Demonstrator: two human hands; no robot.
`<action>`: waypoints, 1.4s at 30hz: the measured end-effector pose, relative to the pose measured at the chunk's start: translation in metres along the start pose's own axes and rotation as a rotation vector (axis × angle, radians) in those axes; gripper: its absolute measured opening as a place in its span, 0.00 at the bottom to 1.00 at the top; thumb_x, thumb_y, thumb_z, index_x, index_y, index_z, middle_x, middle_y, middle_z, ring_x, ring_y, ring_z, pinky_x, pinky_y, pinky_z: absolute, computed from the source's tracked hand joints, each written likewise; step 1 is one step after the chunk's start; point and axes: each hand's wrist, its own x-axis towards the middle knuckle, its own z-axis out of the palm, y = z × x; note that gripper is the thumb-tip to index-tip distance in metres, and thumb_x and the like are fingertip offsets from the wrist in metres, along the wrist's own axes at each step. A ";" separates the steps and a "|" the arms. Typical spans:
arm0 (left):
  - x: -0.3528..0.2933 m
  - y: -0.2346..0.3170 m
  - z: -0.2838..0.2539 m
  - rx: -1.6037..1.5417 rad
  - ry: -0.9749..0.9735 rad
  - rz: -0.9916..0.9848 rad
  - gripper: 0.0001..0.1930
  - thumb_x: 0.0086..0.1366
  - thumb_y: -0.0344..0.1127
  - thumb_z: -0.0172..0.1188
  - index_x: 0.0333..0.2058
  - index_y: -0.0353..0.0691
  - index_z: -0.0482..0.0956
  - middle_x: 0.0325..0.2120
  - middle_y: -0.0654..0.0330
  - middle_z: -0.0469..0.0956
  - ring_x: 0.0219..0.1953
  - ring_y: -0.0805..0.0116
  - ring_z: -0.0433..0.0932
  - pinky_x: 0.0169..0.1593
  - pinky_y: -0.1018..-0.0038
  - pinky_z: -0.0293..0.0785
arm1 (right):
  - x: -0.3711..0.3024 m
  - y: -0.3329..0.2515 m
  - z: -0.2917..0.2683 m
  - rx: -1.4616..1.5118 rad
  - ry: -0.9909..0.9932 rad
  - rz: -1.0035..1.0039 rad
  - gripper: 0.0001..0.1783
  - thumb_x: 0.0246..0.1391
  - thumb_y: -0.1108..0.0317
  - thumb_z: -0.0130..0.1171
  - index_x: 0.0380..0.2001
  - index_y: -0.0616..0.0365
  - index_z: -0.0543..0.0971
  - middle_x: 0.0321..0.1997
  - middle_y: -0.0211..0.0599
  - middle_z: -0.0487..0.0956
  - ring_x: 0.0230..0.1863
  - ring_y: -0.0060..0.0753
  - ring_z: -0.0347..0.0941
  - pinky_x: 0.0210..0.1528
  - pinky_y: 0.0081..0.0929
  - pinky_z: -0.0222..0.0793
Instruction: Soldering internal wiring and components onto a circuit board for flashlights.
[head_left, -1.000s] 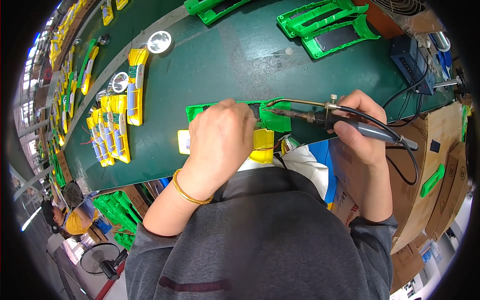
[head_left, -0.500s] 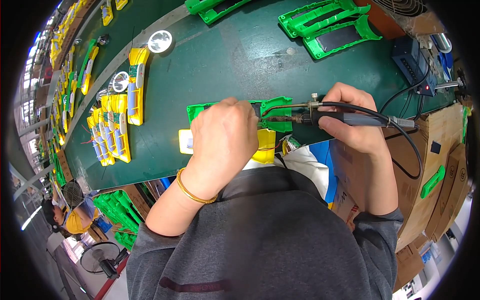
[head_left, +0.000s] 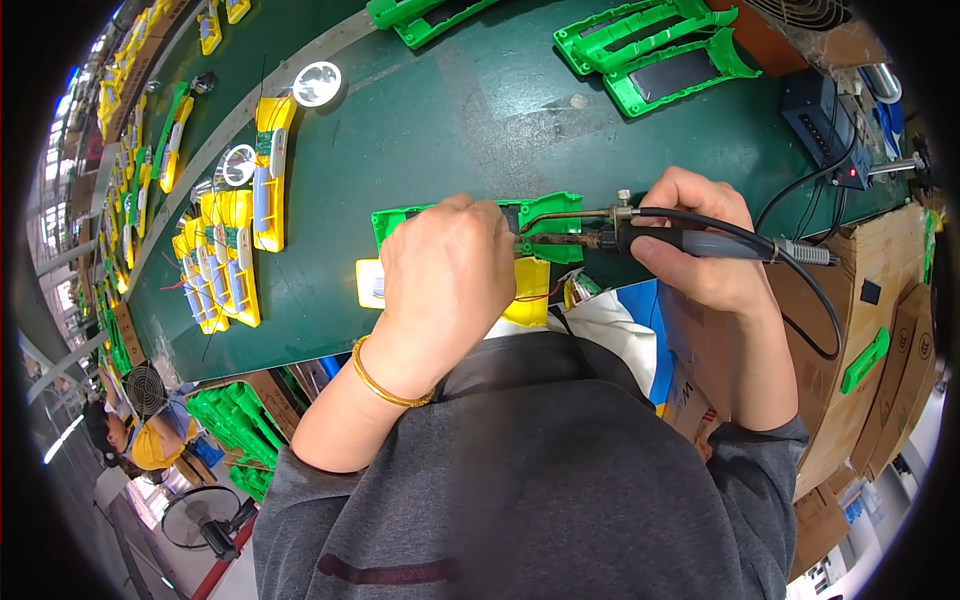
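My right hand is closed round a soldering iron with a thin metal feed tube clamped alongside it. The iron's tip points left, over a green plastic housing half lying on the bench, and ends beside my left fingers. My left hand is closed above the housing, knuckles up; its fingertips and whatever they pinch are hidden. Under that hand, nearer my body, lies a yellow housing piece with a white part at its left end. A thin wire and a small circuit board show at its right.
Yellow housings with blue cells and clear round reflectors stand left on the green bench. More green housings lie at the far side. A blue soldering station and cardboard boxes are right. A person sits far left.
The rear of the soldering iron has dipped slightly toward me with my right hand, while its tip stays beside my left fingers. My left hand keeps its place.
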 end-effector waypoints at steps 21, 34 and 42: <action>0.001 -0.002 0.000 -0.002 -0.009 -0.011 0.08 0.52 0.28 0.55 0.17 0.33 0.73 0.17 0.49 0.72 0.20 0.48 0.73 0.25 0.58 0.69 | -0.004 -0.006 0.005 -0.051 0.012 0.030 0.10 0.34 0.72 0.64 0.22 0.58 0.72 0.20 0.24 0.71 0.22 0.16 0.63 0.26 0.18 0.56; 0.001 -0.002 -0.002 0.001 -0.015 -0.010 0.06 0.51 0.29 0.55 0.18 0.33 0.75 0.18 0.49 0.73 0.21 0.48 0.74 0.26 0.58 0.70 | -0.016 0.030 0.005 0.445 0.283 -0.115 0.17 0.48 0.58 0.59 0.30 0.60 0.69 0.24 0.36 0.73 0.24 0.22 0.67 0.28 0.18 0.62; 0.000 0.001 -0.002 0.007 -0.018 -0.030 0.06 0.51 0.30 0.57 0.19 0.35 0.76 0.19 0.51 0.74 0.23 0.50 0.75 0.27 0.59 0.70 | -0.008 0.028 0.034 0.617 0.449 -0.128 0.14 0.51 0.61 0.56 0.31 0.60 0.69 0.26 0.36 0.73 0.26 0.25 0.70 0.30 0.21 0.66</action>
